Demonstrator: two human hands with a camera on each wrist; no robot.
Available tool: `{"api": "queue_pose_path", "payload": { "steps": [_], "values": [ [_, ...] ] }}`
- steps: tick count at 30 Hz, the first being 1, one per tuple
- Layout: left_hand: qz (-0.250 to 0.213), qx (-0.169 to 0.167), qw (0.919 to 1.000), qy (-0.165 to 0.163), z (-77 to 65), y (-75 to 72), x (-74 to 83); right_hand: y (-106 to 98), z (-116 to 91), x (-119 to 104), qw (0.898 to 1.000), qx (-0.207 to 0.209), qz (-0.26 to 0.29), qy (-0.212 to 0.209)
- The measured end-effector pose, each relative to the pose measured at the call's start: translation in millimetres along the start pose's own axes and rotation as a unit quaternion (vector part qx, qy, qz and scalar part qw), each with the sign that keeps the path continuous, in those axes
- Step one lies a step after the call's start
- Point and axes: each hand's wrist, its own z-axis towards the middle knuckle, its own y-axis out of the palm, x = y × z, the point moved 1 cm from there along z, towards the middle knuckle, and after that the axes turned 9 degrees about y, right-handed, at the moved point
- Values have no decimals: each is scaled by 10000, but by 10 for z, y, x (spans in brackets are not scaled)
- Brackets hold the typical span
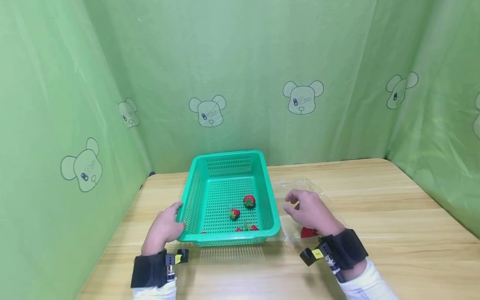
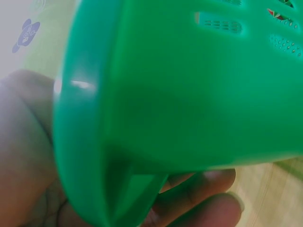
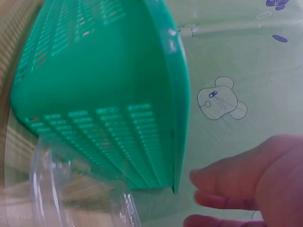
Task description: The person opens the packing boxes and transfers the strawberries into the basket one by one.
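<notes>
White sleeves [image 1: 369,283], left grip [image 1: 164,226] holding green basket [image 1: 228,237], right grip [image 1: 312,211] loosely parted

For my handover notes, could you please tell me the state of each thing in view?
Green basket: open-topped, with strawberries inside.
Strawberries: loose, some partly hidden by the near rim.
Left hand: gripping the green basket's rim.
Right hand: above the clear container, nothing visibly held.
Clear container: partly hidden; lid position unclear.
Red fruit by the right wrist: partly covered.

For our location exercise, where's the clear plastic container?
In the head view, the container lies right of the basket, partly hidden by the right hand.
</notes>
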Motion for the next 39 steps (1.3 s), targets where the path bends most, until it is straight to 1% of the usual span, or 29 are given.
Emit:
{"api": "queue_pose_path", "payload": {
  "steps": [5, 11, 15, 19, 23, 27, 33, 36, 39],
  "values": [
    [44, 4, 10000, 0, 5, 1, -2, -4, 13, 85, 9978, -498, -415, 116],
    [59, -19, 10000, -17, 8, -1, -16, 13, 28, 229, 9900, -1132, -802, 270],
    [8, -7, 10000, -31, 7, -12, -23, 35, 23, 281, 9838, -1548, -769, 476],
    [-1, -6, 10000, 12, 4, -20, -16, 71, -2, 312, 9803, -1755, -598, 676],
    [27, -13, 10000, 27, 3, -17, -2, 125, -33, 341, 9774, -1878, -514, 819],
    [38, -19, 10000, 21, 3, -8, 3, 196, -55, 373, 9761, -1895, -528, 928],
    [78, 3, 9999, 89, -5, 4, -13, 279, -31, 431, 9804, -1647, -684, 843],
    [44, 17, 10000, 85, -1, 5, -21, 315, 7, 458, 9827, -1498, -611, 899],
    [3, 23, 10000, 56, 4, 3, -24, 335, 43, 480, 9867, -1291, -566, 811]
  ]
}}
